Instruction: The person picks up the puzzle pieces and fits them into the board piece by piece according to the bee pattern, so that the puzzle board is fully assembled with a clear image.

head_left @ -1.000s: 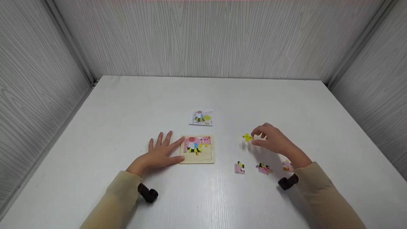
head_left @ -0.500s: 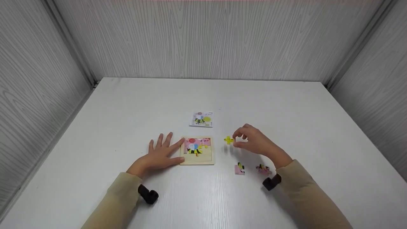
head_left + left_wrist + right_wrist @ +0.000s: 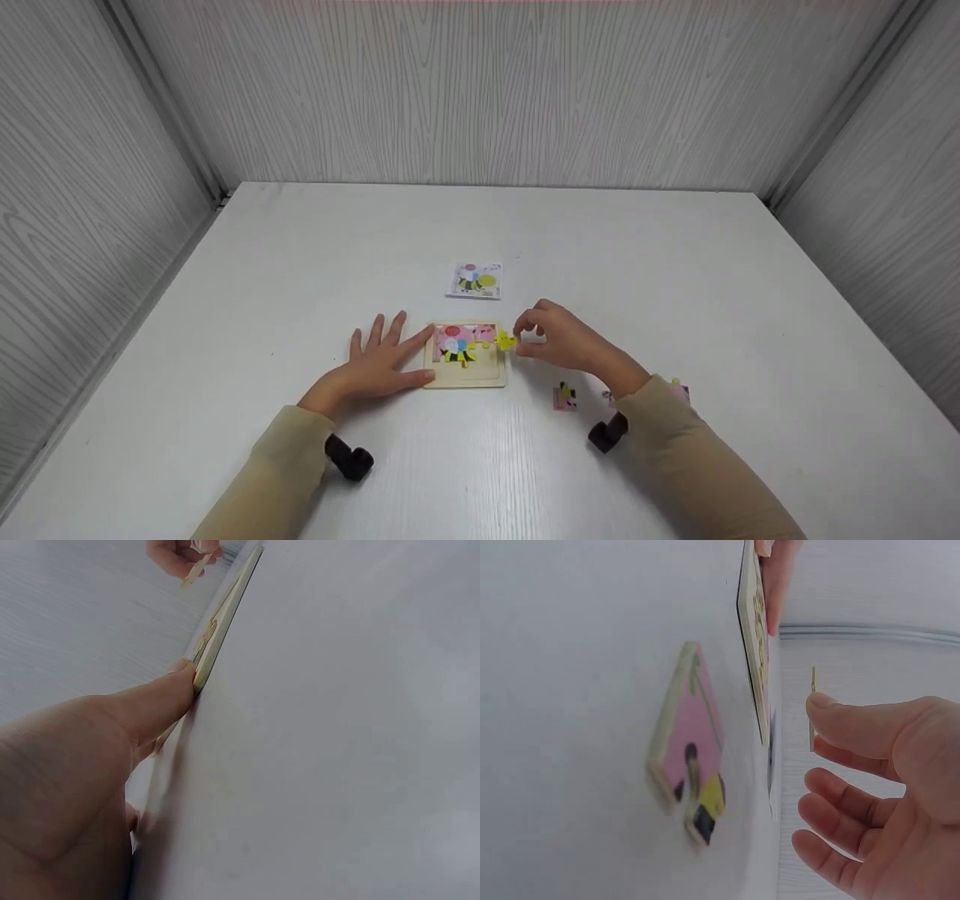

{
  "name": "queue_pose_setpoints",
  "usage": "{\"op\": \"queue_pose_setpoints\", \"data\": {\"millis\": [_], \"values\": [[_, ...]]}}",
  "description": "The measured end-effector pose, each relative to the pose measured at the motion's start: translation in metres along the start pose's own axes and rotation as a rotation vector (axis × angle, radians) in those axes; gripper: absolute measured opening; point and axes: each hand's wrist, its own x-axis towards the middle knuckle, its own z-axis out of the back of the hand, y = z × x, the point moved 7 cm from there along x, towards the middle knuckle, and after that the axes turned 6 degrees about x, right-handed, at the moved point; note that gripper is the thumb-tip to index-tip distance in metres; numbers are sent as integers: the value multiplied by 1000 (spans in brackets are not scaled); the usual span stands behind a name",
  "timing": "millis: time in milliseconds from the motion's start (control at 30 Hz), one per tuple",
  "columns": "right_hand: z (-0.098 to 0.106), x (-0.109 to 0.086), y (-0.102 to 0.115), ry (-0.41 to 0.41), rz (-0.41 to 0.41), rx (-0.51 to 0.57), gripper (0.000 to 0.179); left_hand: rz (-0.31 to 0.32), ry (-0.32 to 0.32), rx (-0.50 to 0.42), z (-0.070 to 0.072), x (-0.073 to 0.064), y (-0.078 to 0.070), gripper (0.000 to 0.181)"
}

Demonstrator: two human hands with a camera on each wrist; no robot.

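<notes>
My right hand [image 3: 564,341] pinches a yellow puzzle piece [image 3: 505,341] between thumb and fingertips, above the right edge of the wooden puzzle tray [image 3: 480,381]. In the right wrist view the held piece [image 3: 813,711] shows edge-on, raised off the table. Several joined pieces [image 3: 455,349] with a bee picture fill the upper left part of the tray; bare wood shows along its bottom and right. My left hand [image 3: 375,367] lies with fingers spread, its thumb and index fingertip touching the tray's left edge. The left wrist view shows that thumb [image 3: 161,701] against the tray's side.
A pink and black-yellow loose piece [image 3: 565,396] lies right of the tray, close in the right wrist view. Two more pieces, one pink [image 3: 679,390], are partly hidden by the right forearm. A square picture card [image 3: 475,280] lies behind the tray on the white table.
My right hand has carried the yellow puzzle piece leftward, from the open table to the tray's right edge. The left hand stays in place at the tray.
</notes>
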Motion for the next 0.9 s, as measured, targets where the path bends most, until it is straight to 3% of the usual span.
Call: {"op": "queue_pose_setpoints", "data": {"millis": [367,900], "values": [[-18,12,12,39,8,7,19,-9,-5,-10,1,-1,-2,76],[-31,23,15,100,-68,-37,20,-14,-7,-5,0,-1,-1,76]]}}
